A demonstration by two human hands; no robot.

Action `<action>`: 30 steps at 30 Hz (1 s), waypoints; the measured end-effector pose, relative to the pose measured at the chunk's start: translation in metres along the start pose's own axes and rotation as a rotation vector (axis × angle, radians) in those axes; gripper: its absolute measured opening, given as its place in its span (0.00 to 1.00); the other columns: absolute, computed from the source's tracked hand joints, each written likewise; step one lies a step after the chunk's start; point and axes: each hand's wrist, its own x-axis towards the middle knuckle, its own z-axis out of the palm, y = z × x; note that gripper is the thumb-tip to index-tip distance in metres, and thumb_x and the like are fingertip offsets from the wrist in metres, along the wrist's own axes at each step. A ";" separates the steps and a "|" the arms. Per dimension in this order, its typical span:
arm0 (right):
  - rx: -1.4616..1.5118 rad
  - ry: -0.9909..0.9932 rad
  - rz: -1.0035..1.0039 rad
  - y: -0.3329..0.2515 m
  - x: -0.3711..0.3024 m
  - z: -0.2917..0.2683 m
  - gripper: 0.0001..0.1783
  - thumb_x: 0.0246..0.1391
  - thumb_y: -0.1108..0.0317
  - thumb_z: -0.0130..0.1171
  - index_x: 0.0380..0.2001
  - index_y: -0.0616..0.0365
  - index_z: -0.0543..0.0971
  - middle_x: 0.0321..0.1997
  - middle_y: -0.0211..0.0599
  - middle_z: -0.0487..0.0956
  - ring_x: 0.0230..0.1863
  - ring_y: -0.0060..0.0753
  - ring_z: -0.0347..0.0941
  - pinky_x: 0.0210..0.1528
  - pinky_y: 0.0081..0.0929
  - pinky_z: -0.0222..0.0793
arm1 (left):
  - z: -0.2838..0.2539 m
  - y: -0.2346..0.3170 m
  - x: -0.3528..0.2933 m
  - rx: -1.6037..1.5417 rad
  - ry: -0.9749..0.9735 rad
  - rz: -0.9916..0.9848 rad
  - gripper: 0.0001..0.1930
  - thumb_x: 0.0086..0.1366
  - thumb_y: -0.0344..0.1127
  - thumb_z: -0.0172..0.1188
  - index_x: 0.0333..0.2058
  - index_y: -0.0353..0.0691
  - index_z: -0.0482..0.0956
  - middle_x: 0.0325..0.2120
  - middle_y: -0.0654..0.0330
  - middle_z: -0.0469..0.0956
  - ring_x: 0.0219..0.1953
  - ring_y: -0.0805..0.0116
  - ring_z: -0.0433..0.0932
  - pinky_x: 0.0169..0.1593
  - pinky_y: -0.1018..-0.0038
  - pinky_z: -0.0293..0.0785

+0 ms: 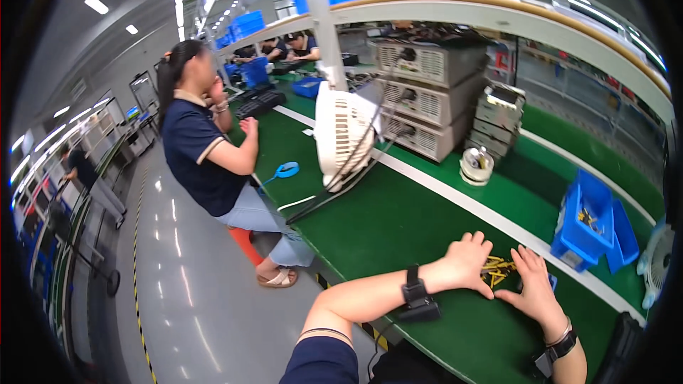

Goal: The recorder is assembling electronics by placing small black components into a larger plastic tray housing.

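Note:
A small heap of thin yellow and dark parts (498, 267) lies on the green tabletop (398, 217); their exact kind is too small to make out. My left hand (464, 263) curves round the heap from the left, fingers apart and thumb pointing inward. On the other side my right hand (530, 288) cups it likewise, its thumb close to the left thumb. Neither hand grips anything that shows. Behind the right hand peeks the edge of a blue object (553, 282), mostly hidden.
Blue bins (582, 224) with small parts stand beyond my right hand. A white fan (345, 135) with trailing cables and stacked grey metal units (420, 96) are farther back. A round white container (476, 166) sits near them. On the left a person (206, 131) sits at the bench.

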 end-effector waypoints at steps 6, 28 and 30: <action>0.165 -0.039 -0.019 -0.014 0.021 0.012 0.45 0.31 0.71 0.72 0.57 0.64 0.64 0.51 0.49 0.71 0.52 0.48 0.67 0.56 0.36 0.64 | 0.005 -0.008 -0.001 -0.250 -0.059 -0.003 0.44 0.32 0.49 0.77 0.46 0.30 0.66 0.41 0.47 0.66 0.43 0.48 0.73 0.43 0.62 0.75; 0.232 0.255 -0.056 0.006 0.022 0.015 0.10 0.38 0.79 0.63 0.29 0.62 0.80 0.28 0.42 0.79 0.32 0.44 0.75 0.38 0.34 0.71 | -0.004 -0.017 0.011 -0.570 0.167 0.113 0.05 0.47 0.27 0.62 0.25 0.33 0.80 0.22 0.52 0.78 0.27 0.57 0.79 0.33 0.68 0.74; 0.239 0.282 -0.060 0.010 0.024 0.015 0.09 0.39 0.79 0.63 0.29 0.61 0.80 0.28 0.41 0.79 0.32 0.44 0.75 0.37 0.34 0.71 | -0.011 -0.014 0.011 -0.531 0.144 0.092 0.05 0.48 0.28 0.61 0.25 0.34 0.80 0.23 0.53 0.79 0.28 0.57 0.79 0.33 0.68 0.74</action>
